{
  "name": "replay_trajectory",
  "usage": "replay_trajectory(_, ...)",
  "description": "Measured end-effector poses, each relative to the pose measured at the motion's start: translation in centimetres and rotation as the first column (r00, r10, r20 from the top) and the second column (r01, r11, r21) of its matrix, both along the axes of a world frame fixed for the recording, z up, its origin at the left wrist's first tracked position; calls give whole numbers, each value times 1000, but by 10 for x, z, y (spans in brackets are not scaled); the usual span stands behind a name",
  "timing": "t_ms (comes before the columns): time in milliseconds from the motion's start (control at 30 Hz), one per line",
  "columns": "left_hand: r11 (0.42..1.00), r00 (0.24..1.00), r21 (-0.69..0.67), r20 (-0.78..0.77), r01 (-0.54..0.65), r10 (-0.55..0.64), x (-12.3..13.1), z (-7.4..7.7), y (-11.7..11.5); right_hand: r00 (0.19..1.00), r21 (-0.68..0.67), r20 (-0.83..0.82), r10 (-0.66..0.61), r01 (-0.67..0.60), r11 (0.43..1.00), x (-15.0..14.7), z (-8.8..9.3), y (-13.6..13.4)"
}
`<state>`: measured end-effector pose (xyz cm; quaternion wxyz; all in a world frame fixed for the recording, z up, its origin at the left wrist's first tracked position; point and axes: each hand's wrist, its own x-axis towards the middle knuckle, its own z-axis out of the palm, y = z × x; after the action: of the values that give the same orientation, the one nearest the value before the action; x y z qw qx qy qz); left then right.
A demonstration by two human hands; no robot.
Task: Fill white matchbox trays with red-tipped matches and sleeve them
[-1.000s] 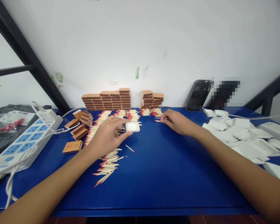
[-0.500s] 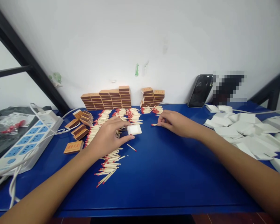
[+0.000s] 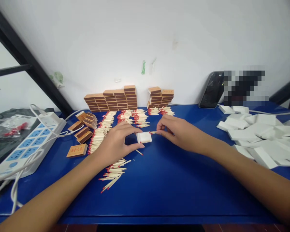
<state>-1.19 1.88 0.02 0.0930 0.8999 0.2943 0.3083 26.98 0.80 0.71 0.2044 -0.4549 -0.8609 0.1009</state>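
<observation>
Between thumb and fingers, my left hand [image 3: 117, 138] grips a small white matchbox tray [image 3: 145, 137] above the blue table [image 3: 174, 187]. A red match head shows at the tray's near left corner. My right hand [image 3: 174, 130] pinches a match [image 3: 153, 132], its red head at the tray's right edge. Whether it touches the tray I cannot tell. Below the tray a loose match [image 3: 139, 152] lies on the table. Rows of matches [image 3: 102, 130] spread beside and behind my left hand, and a nearer pile [image 3: 113, 174] lies by my left wrist.
Matchbox stacks [image 3: 111, 100] stand against the wall, with a smaller stack [image 3: 159, 96] to their right. Loose matchboxes [image 3: 83, 129] and a power strip [image 3: 31, 145] lie left. A phone [image 3: 211, 90] leans at the back right, near a heap of white trays [image 3: 263, 135].
My right hand has brought the match left and slightly down to the tray's right edge. My left hand has shifted the tray a little right. The view has moved slightly.
</observation>
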Motion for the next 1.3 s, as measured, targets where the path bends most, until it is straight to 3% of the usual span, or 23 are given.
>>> replay_trajectory(200,1000,1000,25,23,-14,14,-3,1,2,999,-29,32,-25,26,999,0,1,-2)
replay_trajectory(367,999,1000,24,9,-23,22,-6,-2,3,994,-96,84,-72,80,992,9,-8,9)
replay_trajectory(500,999,1000,41,15,16,-16,-6,-2,4,998,-102,32,-50,53,993,11,-12,14)
replay_trajectory(600,998,1000,51,21,-20,19,-8,-1,7,997,-112,-15,-72,70,991,8,-9,14)
replay_trajectory(767,994,997,80,37,-74,72,-13,0,12,997,-47,-44,-70,68,997,10,-4,16)
replay_trajectory(1033,996,999,84,14,-33,32,-9,2,7,999,2,-40,31,-31,1000,18,-8,22)
replay_trajectory(1300,998,998,34,38,-51,50,-9,0,8,998,-18,-64,-17,16,1000,23,-15,26)
